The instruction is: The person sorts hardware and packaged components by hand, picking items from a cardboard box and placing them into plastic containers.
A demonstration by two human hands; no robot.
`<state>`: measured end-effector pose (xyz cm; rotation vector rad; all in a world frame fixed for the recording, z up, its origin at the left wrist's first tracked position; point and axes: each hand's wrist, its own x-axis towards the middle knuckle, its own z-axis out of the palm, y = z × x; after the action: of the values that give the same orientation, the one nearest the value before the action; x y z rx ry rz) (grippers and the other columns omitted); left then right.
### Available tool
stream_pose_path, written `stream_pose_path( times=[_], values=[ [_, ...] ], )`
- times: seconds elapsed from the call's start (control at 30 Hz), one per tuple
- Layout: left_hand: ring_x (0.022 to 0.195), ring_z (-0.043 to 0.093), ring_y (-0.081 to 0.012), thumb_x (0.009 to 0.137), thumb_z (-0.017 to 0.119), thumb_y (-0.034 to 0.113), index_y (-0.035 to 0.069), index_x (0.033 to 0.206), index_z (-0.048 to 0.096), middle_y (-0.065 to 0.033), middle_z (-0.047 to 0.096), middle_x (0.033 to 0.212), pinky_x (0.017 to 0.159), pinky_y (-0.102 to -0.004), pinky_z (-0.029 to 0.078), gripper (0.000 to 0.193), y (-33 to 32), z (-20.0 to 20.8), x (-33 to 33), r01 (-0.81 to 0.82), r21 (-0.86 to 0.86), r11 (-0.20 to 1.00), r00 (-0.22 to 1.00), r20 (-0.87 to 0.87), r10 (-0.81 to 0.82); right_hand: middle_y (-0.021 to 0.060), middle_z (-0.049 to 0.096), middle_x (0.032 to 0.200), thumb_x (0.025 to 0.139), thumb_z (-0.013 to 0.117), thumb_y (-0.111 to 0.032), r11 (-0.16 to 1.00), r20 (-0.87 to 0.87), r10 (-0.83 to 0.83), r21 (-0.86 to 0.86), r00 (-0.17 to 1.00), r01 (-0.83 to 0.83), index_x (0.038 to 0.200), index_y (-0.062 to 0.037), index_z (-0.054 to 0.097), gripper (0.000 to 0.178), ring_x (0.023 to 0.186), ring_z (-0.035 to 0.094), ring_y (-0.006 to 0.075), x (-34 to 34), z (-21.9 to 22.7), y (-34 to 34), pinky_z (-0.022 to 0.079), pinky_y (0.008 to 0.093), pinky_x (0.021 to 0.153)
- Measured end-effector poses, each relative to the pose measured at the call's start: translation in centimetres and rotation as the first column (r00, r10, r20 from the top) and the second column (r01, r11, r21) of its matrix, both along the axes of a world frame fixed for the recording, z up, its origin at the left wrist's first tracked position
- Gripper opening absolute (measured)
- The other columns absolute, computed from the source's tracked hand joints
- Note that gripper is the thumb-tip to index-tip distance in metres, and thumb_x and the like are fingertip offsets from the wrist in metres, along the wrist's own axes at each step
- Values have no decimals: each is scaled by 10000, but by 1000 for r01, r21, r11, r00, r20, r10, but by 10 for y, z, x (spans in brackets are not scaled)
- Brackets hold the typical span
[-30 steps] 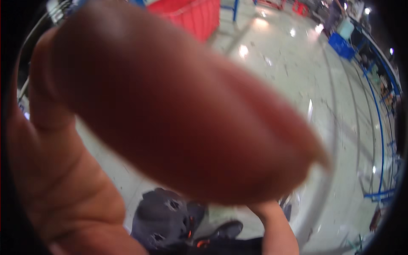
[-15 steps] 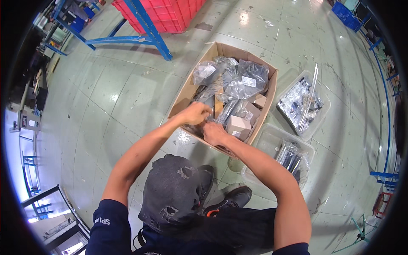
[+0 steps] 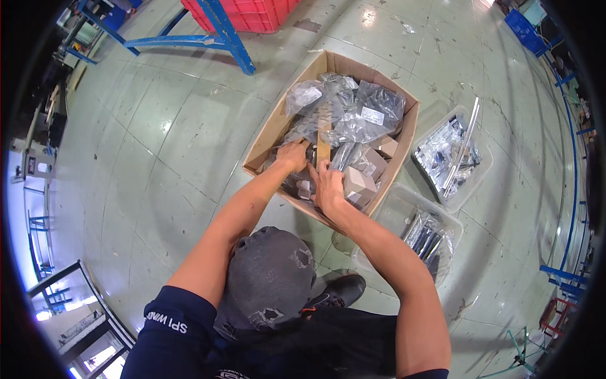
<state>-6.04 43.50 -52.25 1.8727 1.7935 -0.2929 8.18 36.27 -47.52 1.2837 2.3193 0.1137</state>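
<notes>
Both hands are inside a cardboard box [image 3: 265, 144] on the floor. My left hand [image 3: 291, 156] is closed at the box's near left, its fingertips against a small dark piece [image 3: 310, 153] that I cannot make out. To its right, my right hand [image 3: 329, 187] has its fingers stretched apart, their tips by the near end of a tan cardboard strip [image 3: 324, 142]. Clear plastic bags of parts [image 3: 368, 131] fill the far side of the box. Small tan cartons [image 3: 360, 183] stand along its right side, next to my right hand.
To the right are two clear plastic bins: the farther bin [image 3: 485, 172] holds bagged parts and long metal rods [image 3: 464, 145], the nearer bin [image 3: 404, 194] more bagged parts. A blue metal frame [image 3: 228, 41] and red crate [image 3: 265, 16] stand far left of the box.
My right hand has turned and spread its fingers, moving slightly right beside the tan strip. My left hand has moved a little left and farther into the box.
</notes>
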Motion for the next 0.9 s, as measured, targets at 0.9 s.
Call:
stream_pose_path(
  times=[0.9],
  values=[
    [846, 555, -52, 906, 645, 246, 41, 1048, 590, 5, 625, 936, 694, -264, 469, 256, 2, 216, -24, -219, 24, 975, 387, 920, 64, 55, 638, 1085, 796, 738, -110, 369, -438, -897, -814, 57, -449, 1179, -15, 564, 431, 950, 597, 124, 47, 113, 63, 452, 285, 903]
  ],
)
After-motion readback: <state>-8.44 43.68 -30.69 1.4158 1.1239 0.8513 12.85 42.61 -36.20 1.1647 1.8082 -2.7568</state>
